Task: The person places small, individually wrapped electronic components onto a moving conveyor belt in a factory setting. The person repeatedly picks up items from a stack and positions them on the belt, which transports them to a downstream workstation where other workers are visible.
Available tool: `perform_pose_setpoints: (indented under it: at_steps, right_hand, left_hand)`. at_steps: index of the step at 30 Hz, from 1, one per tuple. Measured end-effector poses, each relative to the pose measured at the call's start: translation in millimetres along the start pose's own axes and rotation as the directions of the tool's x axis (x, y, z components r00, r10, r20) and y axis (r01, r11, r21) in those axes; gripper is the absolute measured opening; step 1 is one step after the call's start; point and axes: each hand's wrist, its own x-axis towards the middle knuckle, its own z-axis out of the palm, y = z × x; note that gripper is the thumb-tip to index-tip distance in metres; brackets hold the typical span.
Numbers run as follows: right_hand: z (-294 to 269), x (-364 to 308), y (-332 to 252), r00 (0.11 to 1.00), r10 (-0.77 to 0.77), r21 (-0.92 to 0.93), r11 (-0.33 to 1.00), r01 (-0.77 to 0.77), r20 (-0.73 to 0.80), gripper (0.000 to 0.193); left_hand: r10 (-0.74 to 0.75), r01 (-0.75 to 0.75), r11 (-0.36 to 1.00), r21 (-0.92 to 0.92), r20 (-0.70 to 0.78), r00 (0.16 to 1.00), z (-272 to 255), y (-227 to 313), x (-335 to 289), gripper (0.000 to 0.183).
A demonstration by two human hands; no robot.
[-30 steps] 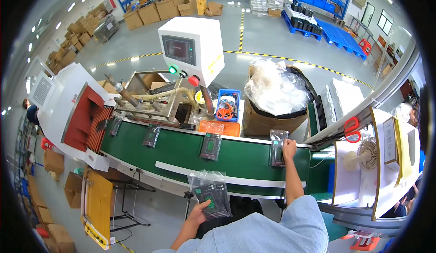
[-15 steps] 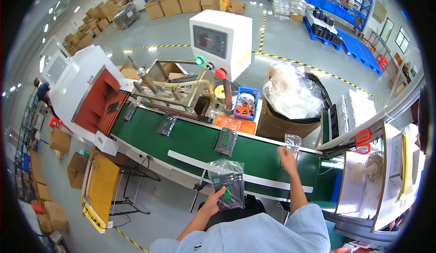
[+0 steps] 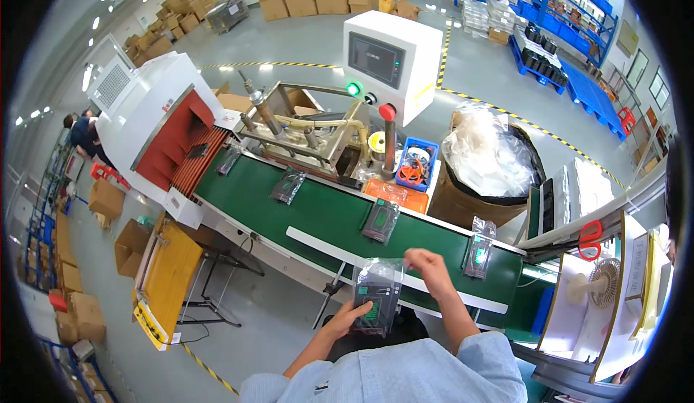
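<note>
My left hand (image 3: 354, 315) is closed on a flat black box with green marks in a clear plastic bag (image 3: 379, 298), its thumb across the front. The bag is held upright at the near edge of the green conveyor belt (image 3: 325, 219). At the bag's top right corner my right hand (image 3: 428, 267) is closed, its fingertips pinching the loose film. Beyond my hands, a similar bagged package (image 3: 381, 221) lies on the belt. Another bagged package (image 3: 479, 250) rests at the right, and a further one (image 3: 288, 186) lies toward the left.
At the belt's left end stands a white machine (image 3: 155, 106) with a red curtained opening. A white control box (image 3: 394, 67) rises behind the belt. Beside it are a blue basket (image 3: 418, 163) and an orange tray (image 3: 396, 195). A white guard rail (image 3: 318, 244) runs along the near side.
My right hand has moved left and nearer, from the package at the belt's right to the top of the held bag. That package now lies free on the belt. The whole view has shifted.
</note>
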Motion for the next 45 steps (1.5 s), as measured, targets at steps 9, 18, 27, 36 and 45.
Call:
perform_pose_setpoints:
  at_steps: [9,18,27,36,45]
  right_hand:
    - [14.4,-25.6,20.8,0.950,0.233,-0.280,0.945,-0.170,0.208,0.029]
    - [13.3,-34.0,18.0,0.968,0.118,-0.310,0.950,-0.045,0.220,0.018]
    - [-53.9,-31.8,11.0,0.998,-0.049,-0.477,0.878,0.030,-0.028,0.025]
    - [-305.8,-57.2,8.0,0.506,-0.461,-0.573,0.815,-0.083,-0.729,0.023]
    - [-363.1,4.8,81.8,0.516,-0.359,-0.554,0.779,-0.293,-0.778,0.024]
  left_hand:
    - [0.039,-0.042,0.981,-0.192,-0.018,0.999,6.5,-5.3,-4.8,0.050]
    - [0.196,-0.206,0.961,-0.185,-0.068,0.978,3.5,5.3,9.8,0.043]
    - [0.310,-0.343,0.724,-0.599,-0.163,0.937,-7.0,56.2,4.0,0.042]
    - [0.328,-0.383,0.825,-0.416,-0.200,0.923,-14.0,34.8,-1.6,0.053]
    - [0.257,-0.254,0.854,-0.453,-0.058,0.965,39.2,11.9,0.6,0.050]
